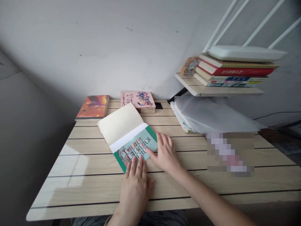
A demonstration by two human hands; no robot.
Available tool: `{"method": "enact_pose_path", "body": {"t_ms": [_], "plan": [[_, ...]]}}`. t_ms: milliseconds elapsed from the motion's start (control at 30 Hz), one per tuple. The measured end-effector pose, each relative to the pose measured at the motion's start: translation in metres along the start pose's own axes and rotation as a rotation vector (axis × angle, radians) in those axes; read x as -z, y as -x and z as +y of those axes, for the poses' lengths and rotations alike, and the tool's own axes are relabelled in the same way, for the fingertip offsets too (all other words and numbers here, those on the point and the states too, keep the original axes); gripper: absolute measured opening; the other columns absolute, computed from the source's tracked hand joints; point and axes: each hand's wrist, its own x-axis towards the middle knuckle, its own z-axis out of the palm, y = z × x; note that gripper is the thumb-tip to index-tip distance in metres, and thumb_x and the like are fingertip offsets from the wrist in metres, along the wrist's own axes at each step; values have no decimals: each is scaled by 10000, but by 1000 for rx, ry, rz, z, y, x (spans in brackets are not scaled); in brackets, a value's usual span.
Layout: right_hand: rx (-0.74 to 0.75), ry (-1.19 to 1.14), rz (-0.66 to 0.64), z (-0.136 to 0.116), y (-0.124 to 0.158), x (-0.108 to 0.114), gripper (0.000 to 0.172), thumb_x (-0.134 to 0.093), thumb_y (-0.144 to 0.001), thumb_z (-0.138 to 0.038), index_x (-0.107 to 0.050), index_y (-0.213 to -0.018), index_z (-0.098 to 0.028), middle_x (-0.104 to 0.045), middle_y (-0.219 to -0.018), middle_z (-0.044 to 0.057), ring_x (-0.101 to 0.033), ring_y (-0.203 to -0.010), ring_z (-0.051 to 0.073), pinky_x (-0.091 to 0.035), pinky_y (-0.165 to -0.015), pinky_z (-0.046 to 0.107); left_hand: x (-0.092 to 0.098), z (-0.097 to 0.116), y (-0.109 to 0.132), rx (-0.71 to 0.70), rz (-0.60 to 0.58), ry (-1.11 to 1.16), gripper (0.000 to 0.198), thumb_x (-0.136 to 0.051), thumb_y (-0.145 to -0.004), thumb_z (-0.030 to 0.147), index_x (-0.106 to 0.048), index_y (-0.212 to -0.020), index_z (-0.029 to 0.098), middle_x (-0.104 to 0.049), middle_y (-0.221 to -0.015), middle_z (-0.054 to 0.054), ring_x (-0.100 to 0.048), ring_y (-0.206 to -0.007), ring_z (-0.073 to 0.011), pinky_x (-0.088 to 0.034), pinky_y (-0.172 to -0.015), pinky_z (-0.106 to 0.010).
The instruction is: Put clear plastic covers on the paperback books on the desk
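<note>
A thin green book lies open on the wooden table, its cream cover flap turned back toward the wall. The visible page shows several small pictures. My left hand lies flat with fingers together, fingertips on the book's near edge. My right hand rests beside the book's right edge, fingers spread and flat, thumb touching the page corner. Neither hand holds anything.
An orange-covered book and a pink illustrated book on a small stack lie at the table's back. Clear plastic folders with papers sit at the right. Above them a wall shelf carries stacked books and a white flat device.
</note>
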Motion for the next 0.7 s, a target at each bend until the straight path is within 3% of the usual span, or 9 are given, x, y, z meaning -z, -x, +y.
{"method": "enact_pose_path", "body": {"t_ms": [100,233,700], "plan": [[25,37,-2,-14,15,-3,873,-542,-800,-554,-221,-1468,-92,-307,-1489,213,-276,-1340,410,-307,-1039,547,1,-1,0,6,4,11,469,-481,-869,285,-537,-1306,126,-548,-1350,-104,-519,-1219,-302,-454,-981,-433],[14,42,-1,-13,24,-9,877,-481,-841,-572,-112,-1494,-117,-233,-1523,215,-268,-1357,401,-296,-1038,563,0,-2,1,-3,10,14,472,-478,-869,253,-517,-1328,148,-543,-1356,-99,-510,-1230,-289,-449,-983,-438],[-175,117,5,39,-9,-15,607,-407,-909,-486,-375,-1392,-119,-343,-1463,235,-372,-1294,378,-292,-1008,569,-3,-4,6,-21,58,-32,437,-461,-883,305,-567,-1271,134,-515,-1384,-84,-508,-1230,-289,-447,-980,-439]]}}
